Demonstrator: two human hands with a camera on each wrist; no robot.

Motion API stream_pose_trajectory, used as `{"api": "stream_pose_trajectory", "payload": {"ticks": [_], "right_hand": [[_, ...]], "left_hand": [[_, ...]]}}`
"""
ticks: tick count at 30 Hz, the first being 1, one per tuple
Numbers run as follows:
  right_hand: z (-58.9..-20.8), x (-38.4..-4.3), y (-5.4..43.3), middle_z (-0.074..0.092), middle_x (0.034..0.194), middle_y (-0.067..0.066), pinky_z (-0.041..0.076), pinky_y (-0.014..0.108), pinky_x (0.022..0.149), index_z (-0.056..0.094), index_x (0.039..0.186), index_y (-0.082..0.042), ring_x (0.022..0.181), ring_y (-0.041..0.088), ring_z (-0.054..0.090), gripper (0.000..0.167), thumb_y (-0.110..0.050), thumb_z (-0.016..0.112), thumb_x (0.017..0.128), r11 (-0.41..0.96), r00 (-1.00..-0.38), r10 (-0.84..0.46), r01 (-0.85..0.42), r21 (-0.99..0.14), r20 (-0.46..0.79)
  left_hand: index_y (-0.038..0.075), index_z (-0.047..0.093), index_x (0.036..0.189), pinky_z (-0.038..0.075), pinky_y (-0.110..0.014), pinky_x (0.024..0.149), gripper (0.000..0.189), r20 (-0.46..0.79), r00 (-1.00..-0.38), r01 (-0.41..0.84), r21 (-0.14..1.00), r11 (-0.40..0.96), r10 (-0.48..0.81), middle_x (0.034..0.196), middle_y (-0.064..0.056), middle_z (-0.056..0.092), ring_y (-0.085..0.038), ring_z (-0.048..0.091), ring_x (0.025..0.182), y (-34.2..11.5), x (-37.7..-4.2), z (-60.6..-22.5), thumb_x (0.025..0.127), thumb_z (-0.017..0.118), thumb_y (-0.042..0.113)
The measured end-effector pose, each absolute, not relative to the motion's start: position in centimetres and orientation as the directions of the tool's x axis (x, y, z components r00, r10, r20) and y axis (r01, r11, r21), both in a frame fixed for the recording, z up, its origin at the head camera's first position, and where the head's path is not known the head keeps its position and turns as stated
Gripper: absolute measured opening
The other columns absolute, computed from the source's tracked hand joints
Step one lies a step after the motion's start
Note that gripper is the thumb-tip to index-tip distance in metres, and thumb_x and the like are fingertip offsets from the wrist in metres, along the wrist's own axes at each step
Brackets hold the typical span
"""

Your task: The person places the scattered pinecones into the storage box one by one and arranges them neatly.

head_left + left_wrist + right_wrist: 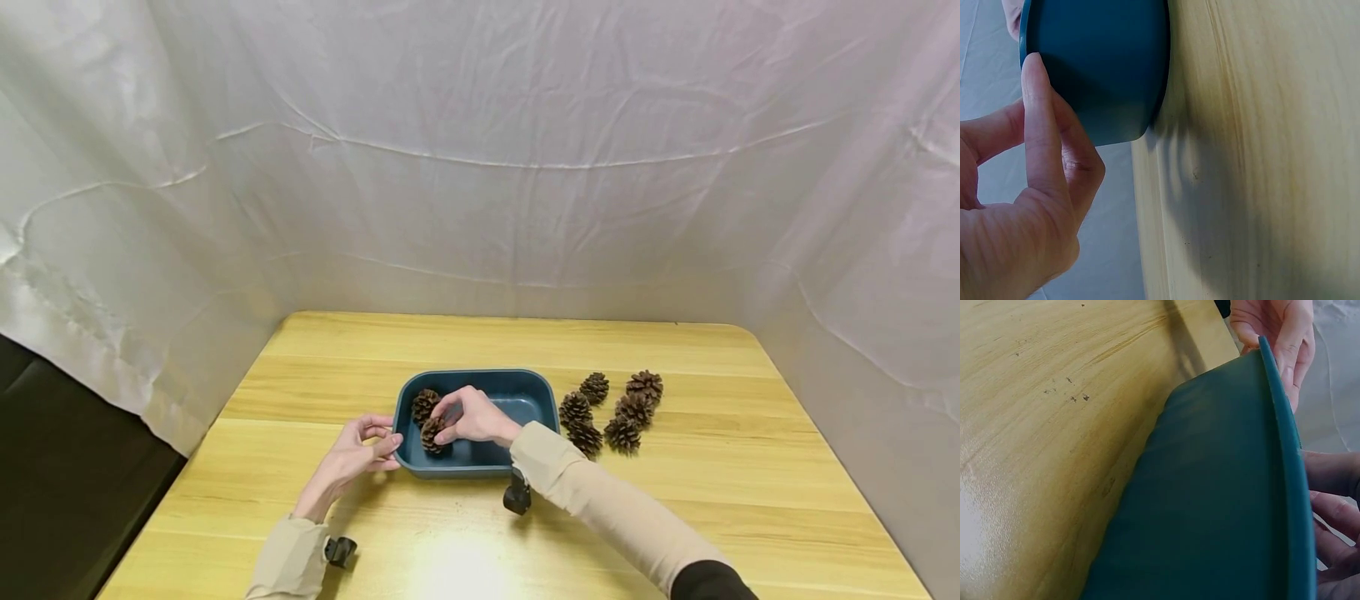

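A dark blue rectangular basin [480,472] stands on the wooden table. Its left end is held by my left hand [358,454], the thumb at the rim and the other fingers along the outer wall; the left wrist view shows this hand [1047,162] against the basin wall [1104,69]. Reaching over the near rim, my right hand [477,417] pinches a brown pine cone [432,437] low inside the basin. Another pine cone [424,405] lies just behind it at the left end. In the right wrist view the basin's side [1210,487] hides the pine cones and part of my right hand [1338,531].
Right of the basin, several pine cones lie in two loose groups, one nearer the basin [576,409] and one farther right [634,410]. Pale curtains [480,208] hang behind and beside the wooden table [675,483].
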State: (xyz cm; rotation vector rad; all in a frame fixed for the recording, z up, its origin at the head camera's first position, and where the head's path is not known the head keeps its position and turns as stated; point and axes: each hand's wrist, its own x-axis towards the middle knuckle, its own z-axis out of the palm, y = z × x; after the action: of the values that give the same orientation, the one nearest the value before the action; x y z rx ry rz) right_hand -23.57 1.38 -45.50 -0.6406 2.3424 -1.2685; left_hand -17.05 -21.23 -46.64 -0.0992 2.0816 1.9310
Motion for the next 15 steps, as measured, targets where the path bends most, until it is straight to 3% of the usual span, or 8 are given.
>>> {"api": "stream_pose_trajectory", "payload": {"ticks": [15], "right_hand": [[-46.40, -23.50, 0.89, 0.072, 0.110, 0.008, 0.060, 0.023, 0.068, 0.076, 0.104, -0.010, 0.082, 0.012, 0.069, 0.027, -0.010, 0.086, 0.079, 0.507, -0.831, -0.536, -0.181, -0.843, -0.144]], "left_hand": [[-0.018, 0.037, 0.134, 0.066, -0.024, 0.069, 0.046, -0.258, -0.952, -0.245, 0.965, 0.094, 0.165, 0.094, -0.004, 0.056, -0.007, 0.063, 0.070, -21.21, -17.08, -46.75, 0.098, 0.059, -0.001]]}}
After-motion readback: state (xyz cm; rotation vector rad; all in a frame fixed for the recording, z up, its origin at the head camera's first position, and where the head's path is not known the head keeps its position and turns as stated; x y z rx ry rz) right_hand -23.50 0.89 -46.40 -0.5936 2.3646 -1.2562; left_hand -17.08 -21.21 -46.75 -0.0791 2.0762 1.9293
